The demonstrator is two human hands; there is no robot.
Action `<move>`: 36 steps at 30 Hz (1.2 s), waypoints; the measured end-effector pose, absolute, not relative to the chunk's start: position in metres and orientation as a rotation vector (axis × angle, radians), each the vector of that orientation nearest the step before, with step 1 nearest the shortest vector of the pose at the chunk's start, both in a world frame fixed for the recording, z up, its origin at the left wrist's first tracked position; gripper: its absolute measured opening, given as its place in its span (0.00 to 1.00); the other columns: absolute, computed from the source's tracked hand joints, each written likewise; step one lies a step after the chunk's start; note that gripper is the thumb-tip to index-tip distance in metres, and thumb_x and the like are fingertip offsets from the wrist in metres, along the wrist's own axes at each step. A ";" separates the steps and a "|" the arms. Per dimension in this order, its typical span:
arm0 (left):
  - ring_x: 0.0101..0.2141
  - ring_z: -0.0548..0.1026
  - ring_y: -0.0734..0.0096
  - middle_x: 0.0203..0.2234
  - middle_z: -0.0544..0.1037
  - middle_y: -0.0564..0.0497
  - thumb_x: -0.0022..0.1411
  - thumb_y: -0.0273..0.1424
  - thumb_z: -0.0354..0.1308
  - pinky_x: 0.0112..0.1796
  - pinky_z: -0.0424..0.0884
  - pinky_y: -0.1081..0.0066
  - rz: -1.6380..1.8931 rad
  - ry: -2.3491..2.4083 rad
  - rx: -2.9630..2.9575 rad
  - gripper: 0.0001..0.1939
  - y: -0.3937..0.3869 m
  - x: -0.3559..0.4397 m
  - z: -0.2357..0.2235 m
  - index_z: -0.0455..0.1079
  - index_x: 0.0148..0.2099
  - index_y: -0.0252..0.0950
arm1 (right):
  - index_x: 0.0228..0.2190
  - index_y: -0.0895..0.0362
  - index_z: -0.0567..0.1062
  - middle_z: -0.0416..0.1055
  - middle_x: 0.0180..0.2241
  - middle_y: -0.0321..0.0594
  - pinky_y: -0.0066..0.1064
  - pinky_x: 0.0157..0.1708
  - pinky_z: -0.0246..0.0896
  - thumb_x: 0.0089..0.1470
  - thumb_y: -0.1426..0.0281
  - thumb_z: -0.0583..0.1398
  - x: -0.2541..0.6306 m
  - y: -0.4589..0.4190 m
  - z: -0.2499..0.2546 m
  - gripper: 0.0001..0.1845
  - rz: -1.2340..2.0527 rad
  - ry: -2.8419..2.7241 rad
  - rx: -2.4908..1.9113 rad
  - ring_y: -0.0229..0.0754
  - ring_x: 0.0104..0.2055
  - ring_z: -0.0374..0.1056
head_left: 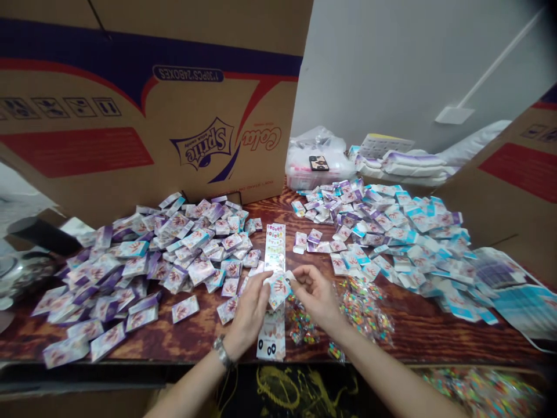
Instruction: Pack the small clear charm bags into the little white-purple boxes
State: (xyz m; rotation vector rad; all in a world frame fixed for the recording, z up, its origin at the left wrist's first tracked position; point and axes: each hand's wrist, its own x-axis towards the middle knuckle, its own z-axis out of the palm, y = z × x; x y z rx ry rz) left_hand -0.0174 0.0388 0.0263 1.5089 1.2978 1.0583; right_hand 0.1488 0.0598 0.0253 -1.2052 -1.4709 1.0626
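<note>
The person's left hand [250, 307] curls around a small printed card [278, 291], pressing it from the left, while the right hand [317, 296] pinches its upper corner between thumb and fingertips. The card sits between both hands, over a long sticker strip [275, 247] on the wooden tabletop [195, 342], with heaps of purple-edged packets [143, 261] to the left and blue-edged packets [409, 244] to the right.
</note>
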 end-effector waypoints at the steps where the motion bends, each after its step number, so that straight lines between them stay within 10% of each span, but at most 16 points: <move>1: 0.53 0.63 0.61 0.52 0.64 0.43 0.65 0.35 0.46 0.52 0.63 0.59 1.065 1.367 1.740 0.16 0.036 -0.018 0.025 0.63 0.53 0.38 | 0.35 0.55 0.67 0.68 0.31 0.37 0.27 0.29 0.64 0.54 0.66 0.57 0.148 0.060 0.023 0.07 1.042 -1.463 -1.217 0.37 0.31 0.67; 20: 0.51 0.64 0.63 0.49 0.63 0.42 0.60 0.23 0.48 0.51 0.64 0.62 1.005 1.341 2.095 0.28 0.033 -0.007 0.030 0.49 0.62 0.36 | 0.44 0.53 0.69 0.67 0.43 0.44 0.41 0.50 0.59 0.59 0.73 0.51 0.159 0.048 0.059 0.12 0.573 -2.087 -1.100 0.46 0.53 0.58; 36: 0.52 0.64 0.60 0.49 0.64 0.40 0.58 0.19 0.46 0.50 0.67 0.59 0.998 1.378 2.339 0.23 0.031 -0.009 0.022 0.53 0.56 0.36 | 0.38 0.56 0.74 0.73 0.35 0.39 0.32 0.38 0.66 0.55 0.64 0.57 0.141 0.044 0.045 0.11 1.183 -1.454 -1.175 0.41 0.37 0.69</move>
